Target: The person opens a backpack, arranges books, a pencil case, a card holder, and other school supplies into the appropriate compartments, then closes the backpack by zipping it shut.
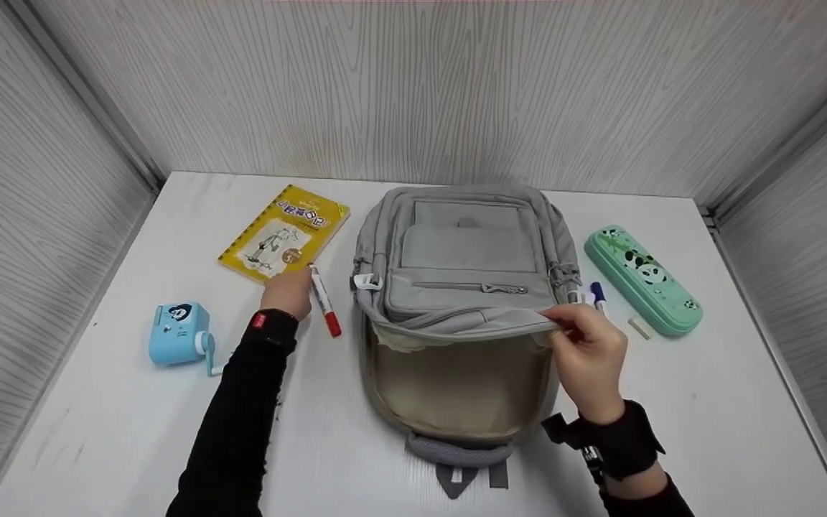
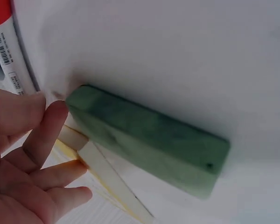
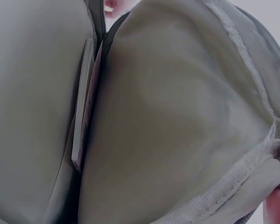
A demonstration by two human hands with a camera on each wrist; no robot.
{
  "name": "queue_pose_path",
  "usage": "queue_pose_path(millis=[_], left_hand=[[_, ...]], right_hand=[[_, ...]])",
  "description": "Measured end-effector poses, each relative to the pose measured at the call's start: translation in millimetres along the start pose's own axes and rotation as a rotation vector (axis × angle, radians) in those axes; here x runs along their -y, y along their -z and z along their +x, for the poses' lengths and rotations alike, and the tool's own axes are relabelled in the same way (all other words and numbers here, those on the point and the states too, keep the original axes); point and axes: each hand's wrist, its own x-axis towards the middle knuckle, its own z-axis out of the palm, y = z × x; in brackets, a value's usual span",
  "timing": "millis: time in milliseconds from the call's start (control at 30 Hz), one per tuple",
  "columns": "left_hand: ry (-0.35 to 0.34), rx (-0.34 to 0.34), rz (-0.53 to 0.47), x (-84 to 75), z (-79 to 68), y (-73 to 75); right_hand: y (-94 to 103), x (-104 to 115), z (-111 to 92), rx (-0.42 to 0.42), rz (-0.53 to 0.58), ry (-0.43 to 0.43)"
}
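Observation:
A grey backpack (image 1: 471, 248) lies with its main compartment gaping. My right hand (image 1: 589, 355) pinches the edge of its front flap (image 1: 500, 321) at the right side and holds it raised. Inside, a thin book or booklet (image 3: 84, 107) stands against the lining in the right wrist view. My left hand (image 1: 288, 293) is down at the lower corner of a yellow book (image 1: 288, 233), beside a red-capped marker (image 1: 324, 301). In the left wrist view its fingers are loosely bent, a fingertip at the end of a blurred green oblong block (image 2: 149, 140); firm contact is unclear.
A light-blue pencil sharpener (image 1: 180, 334) with a crank stands at the left. To the right of the backpack lie a green panda pencil case (image 1: 643, 280), a blue-capped marker (image 1: 598, 294) and a small pale stick-like piece (image 1: 639, 328). Panelled walls enclose the white table (image 1: 729, 402).

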Motion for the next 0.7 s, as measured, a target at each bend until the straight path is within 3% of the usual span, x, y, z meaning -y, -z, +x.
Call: queue_pose_path(millis=[233,400,500,700], left_hand=[[-0.138,-0.035,-0.046,-16.6,-8.6,-0.2],[-0.131,-0.036,-0.112,-19.6,-9.1,2.9],[-0.005,-0.052,-0.185,-10.1,-5.9,7.8],[0.418,-0.072,-0.237,17.9,-8.0,13.9]], right_hand=[[2.3,0.1,-1.1,0.007,-0.003,0.009],[3.9,-1.0,-0.8,0.016,-0.009,-0.009],[3.8,-1.0,-1.0,0.018,-0.008,-0.014],[2.8,-0.7,-1.3,0.028,-0.009,-0.017]])
